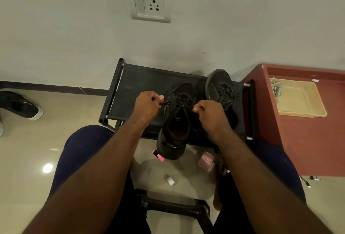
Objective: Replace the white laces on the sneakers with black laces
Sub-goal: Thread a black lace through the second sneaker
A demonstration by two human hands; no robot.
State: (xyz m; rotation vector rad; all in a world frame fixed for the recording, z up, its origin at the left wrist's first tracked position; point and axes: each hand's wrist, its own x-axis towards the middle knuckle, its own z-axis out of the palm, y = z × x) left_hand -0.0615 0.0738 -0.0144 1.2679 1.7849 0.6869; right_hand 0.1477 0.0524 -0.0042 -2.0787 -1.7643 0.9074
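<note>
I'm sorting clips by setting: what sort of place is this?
Likely an indoor room, perhaps in a home: a switch-and-socket plate on the plain wall, a glossy floor with a dark skirting strip, and a low black fabric shoe rack against that wall.

A white switch-and-socket plate (150,3) sits on the wall (56,28) above a black fabric rack (141,82), a beige tray (296,97) lies on the red-brown table (308,140) at right, a pink highlighter (158,155) and pink case (206,161) lie on the tiled floor (74,106), and a white-soled black shoe (20,106) rests far left.
</note>
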